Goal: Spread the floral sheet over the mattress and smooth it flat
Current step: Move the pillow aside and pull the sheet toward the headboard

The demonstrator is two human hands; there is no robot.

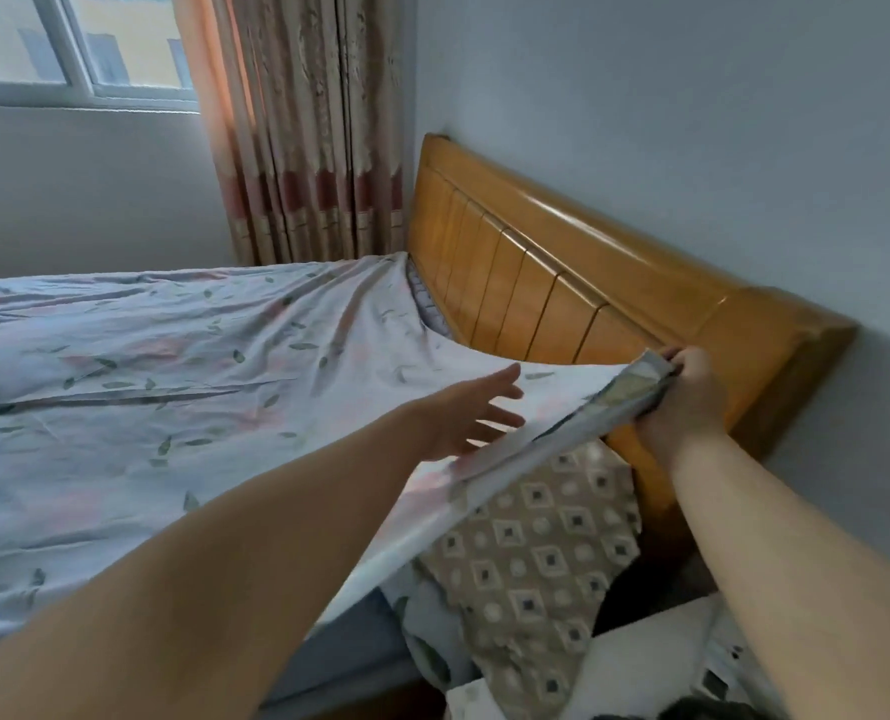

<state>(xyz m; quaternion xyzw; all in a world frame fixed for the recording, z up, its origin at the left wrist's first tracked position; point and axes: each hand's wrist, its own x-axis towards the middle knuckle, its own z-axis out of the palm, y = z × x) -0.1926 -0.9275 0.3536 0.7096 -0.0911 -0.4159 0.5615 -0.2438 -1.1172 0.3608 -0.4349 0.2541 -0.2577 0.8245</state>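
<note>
The right hand point(684, 402) has its fingers curled tight around a bunched corner of the floral sheet point(172, 387), pinching the folded edge just in front of the wooden headboard point(562, 283). That corner is lifted clear of the bed, so the sheet rises in a taut ridge from the mattress up to the fist, and its underside shows along the raised hem. The left hand point(466, 415) is open, fingers spread and reaching forward, palm low over the sheet close beside the lifted edge; whether the palm actually presses the cloth I cannot tell, as the fingers are a little blurred.

The rest of the floral sheet, pale with pink blooms and grey-green leaves, lies over the bed towards the window side, covering it to the far edge. It carries long creases that fan out from the far head corner and several ripples across the middle.

Beneath the raised corner a tan cloth with a diamond and dot pattern point(536, 558) hangs down the side of the bed, and a strip of the grey-blue mattress side point(349, 652) shows below the sheet's edge. Patterned curtains point(302, 127) hang in the corner beside a window point(76, 44)
</note>
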